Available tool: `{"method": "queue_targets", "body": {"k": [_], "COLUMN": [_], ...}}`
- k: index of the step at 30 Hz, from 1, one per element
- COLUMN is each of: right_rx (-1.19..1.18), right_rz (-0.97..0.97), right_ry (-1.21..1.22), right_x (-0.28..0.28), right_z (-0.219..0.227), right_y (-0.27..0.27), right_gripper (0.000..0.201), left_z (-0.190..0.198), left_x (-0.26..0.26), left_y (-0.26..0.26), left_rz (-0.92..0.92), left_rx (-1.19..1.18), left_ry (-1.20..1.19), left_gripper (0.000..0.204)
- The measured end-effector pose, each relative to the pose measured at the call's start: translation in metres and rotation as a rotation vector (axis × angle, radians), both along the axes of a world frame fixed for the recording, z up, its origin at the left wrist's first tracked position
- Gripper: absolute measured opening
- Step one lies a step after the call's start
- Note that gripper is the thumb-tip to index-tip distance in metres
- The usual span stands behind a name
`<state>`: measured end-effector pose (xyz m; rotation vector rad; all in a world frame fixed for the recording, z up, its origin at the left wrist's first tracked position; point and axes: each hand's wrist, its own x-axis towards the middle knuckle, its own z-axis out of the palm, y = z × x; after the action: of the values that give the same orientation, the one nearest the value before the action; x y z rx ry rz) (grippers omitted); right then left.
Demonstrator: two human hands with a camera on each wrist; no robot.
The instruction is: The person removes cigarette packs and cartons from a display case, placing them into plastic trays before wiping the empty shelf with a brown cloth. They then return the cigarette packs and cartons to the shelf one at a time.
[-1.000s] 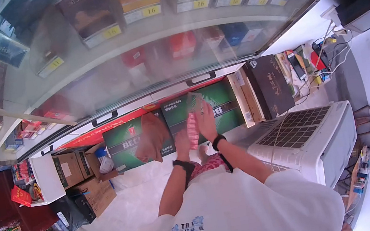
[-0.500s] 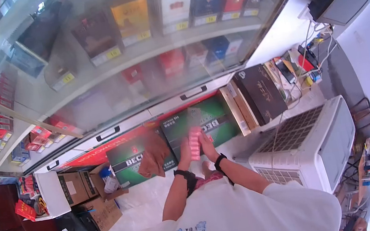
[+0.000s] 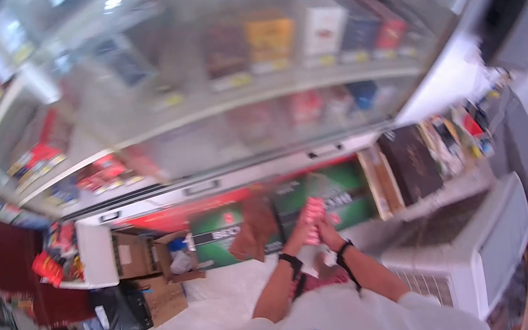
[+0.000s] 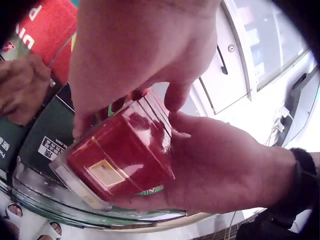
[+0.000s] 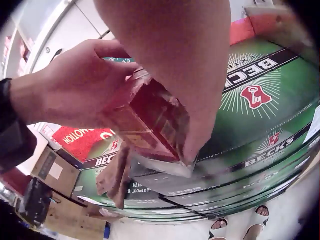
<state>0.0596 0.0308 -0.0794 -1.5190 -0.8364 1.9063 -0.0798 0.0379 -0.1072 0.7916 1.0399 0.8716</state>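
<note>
Between both hands, low over the green beer cartons, is a stack of shiny red cigarette packs (image 3: 314, 208) with clear plastic along one end. My left hand (image 3: 299, 237) grips one side of it. In the left wrist view, that left hand (image 4: 135, 55) comes down from above with its fingers bent over the packs (image 4: 122, 150). My right hand (image 3: 330, 229) holds the opposite side; its palm (image 4: 220, 160) lies along the packs there. In the right wrist view, the right hand (image 5: 185, 95) covers part of the red packs (image 5: 145, 120).
A brown cloth (image 3: 255, 230) lies on the beer cartons (image 3: 218, 230). Ahead is a glass display case (image 3: 203, 126) with boxes on shelves. A dark box (image 3: 412, 162) and a white appliance (image 3: 491, 246) stand to the right. Cardboard boxes (image 3: 161, 299) are at left.
The right hand has come back from the far end of the stack to its side, and both hands now hold it close to the body. The head view has swung left.
</note>
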Motion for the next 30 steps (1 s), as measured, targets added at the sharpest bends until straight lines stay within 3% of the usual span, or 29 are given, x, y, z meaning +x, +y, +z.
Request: {"method": "queue_targets", "body": {"k": [1, 2, 4, 6, 7, 9, 14, 15, 18, 19, 22, 24, 26, 30], "right_rx": [0.037, 0.192, 0.016, -0.083, -0.095, -0.045, -0.086, -0.119, -0.075, -0.06, -0.082, -0.077, -0.031, 0.128], "right_rz": [-0.013, 0.013, 0.014, 0.016, 0.055, 0.053, -0.062, -0.041, 0.067, 0.118, 0.189, 0.285, 0.41, 0.656], "right_ry": [0.204, 0.116, 0.061, -0.025, 0.064, 0.172, 0.294, 0.31, 0.349, 0.411, 0.508, 0.499, 0.469, 0.478], "right_x": [0.009, 0.007, 0.001, -0.005, -0.005, -0.01, -0.017, -0.018, -0.021, -0.021, -0.027, -0.029, -0.02, -0.012], "right_z": [-0.054, -0.035, 0.015, 0.031, 0.035, 0.033, 0.044, 0.05, 0.089, 0.094, 0.12, 0.142, 0.146, 0.151], "right_y": [0.005, 0.004, -0.002, -0.003, -0.006, -0.017, -0.044, -0.043, -0.046, -0.05, -0.08, -0.106, -0.128, -0.169], "right_gripper": [0.048, 0.058, 0.068, 0.072, 0.072, 0.071, 0.069, 0.071, 0.063, 0.075, 0.078, 0.083, 0.089, 0.099], "left_z": [-0.013, -0.022, -0.021, -0.003, 0.011, 0.048, 0.028, 0.03, 0.066, 0.077, 0.095, 0.111, 0.137, 0.138], "left_x": [0.0, -0.001, 0.001, -0.002, -0.006, -0.025, -0.042, -0.05, -0.066, -0.071, -0.09, -0.1, -0.107, -0.112], "left_y": [0.0, 0.001, -0.008, -0.007, -0.015, -0.016, -0.013, -0.016, -0.037, -0.044, -0.085, -0.128, -0.176, -0.251], "left_rz": [0.021, 0.012, 0.094, 0.133, 0.134, 0.001, -0.099, -0.084, -0.019, 0.012, 0.007, 0.139, 0.231, 0.445], "left_rx": [0.04, 0.06, 0.185, 0.326, 0.381, 0.23, 0.187, 0.306, 0.165, 0.094, 0.169, 0.146, 0.049, 0.021], "left_ry": [-0.073, -0.125, -0.063, 0.225, 0.369, 0.46, 0.217, 0.175, -0.086, -0.14, -0.092, -0.054, -0.241, -0.419], "left_gripper": [0.061, 0.064, 0.073, 0.075, 0.076, 0.075, 0.066, 0.061, 0.06, 0.059, 0.061, 0.06, 0.061, 0.068]}}
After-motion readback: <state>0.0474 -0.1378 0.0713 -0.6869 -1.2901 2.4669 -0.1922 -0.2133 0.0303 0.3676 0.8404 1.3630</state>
